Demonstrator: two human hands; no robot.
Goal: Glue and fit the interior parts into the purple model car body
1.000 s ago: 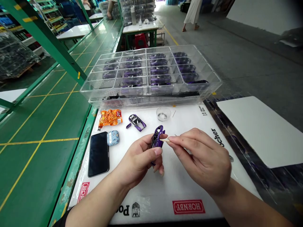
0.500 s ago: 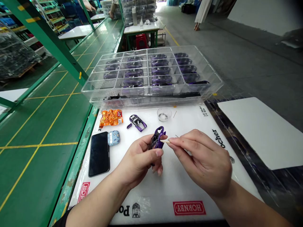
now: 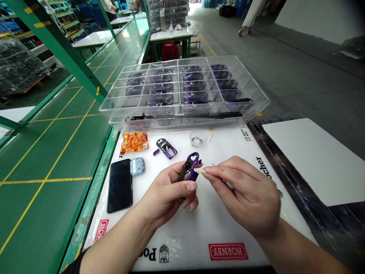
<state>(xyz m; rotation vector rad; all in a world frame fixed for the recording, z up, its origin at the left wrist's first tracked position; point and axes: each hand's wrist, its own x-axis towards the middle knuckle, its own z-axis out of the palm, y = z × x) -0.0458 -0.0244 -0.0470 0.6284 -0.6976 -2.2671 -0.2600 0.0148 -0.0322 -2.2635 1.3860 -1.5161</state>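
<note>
My left hand (image 3: 167, 190) pinches the purple car shell (image 3: 188, 167), tilted, seemingly to bare its edge to the pale stick (image 3: 199, 170) clasped in my right hand (image 3: 246, 196); whether they touch I cannot tell; beyond my grip sits a clear dish (image 3: 206, 138), likely there for easy reach.

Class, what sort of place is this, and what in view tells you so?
Probably a factory assembly workshop: a long green surface marked with yellow lines runs along the left, a clear divided tray holds rows of matching purple car-shaped parts, and another white-topped table stands beyond.
</note>
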